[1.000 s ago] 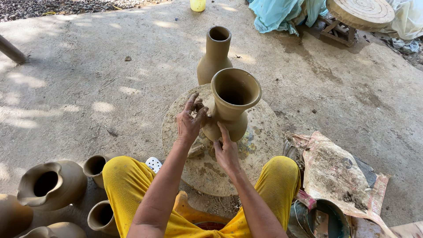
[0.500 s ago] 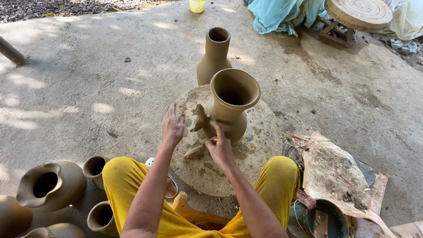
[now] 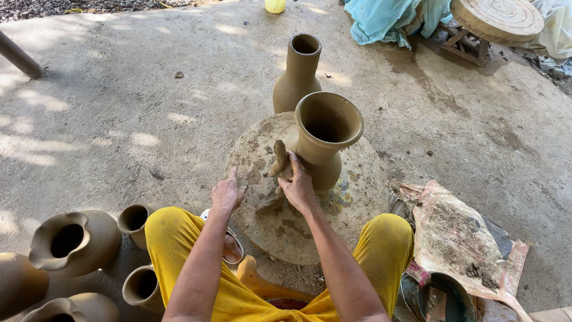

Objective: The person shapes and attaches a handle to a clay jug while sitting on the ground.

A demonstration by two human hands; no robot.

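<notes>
A wet clay vase (image 3: 326,137) with a wide flared mouth stands on a round turning slab (image 3: 357,197) between my knees in yellow trousers. My right hand (image 3: 300,186) rests against the vase's lower left side, fingers touching a small strip of clay (image 3: 279,158) stuck there like a handle. My left hand (image 3: 227,194) hovers at the slab's left rim, fingers loosely apart, holding nothing. A lump of clay (image 3: 271,204) lies on the slab below my right hand.
A second tall-necked clay vase (image 3: 296,74) stands on the concrete behind the slab. Several unfired pots (image 3: 74,241) sit at lower left. A muddy sheet (image 3: 462,241) and a dark bucket (image 3: 444,298) lie at right. A wooden wheel (image 3: 497,18) and teal cloth (image 3: 393,18) are at the far top.
My left hand has left the vase and drawn back toward me to the slab's left rim. My right hand stays at the clay strip on the vase.
</notes>
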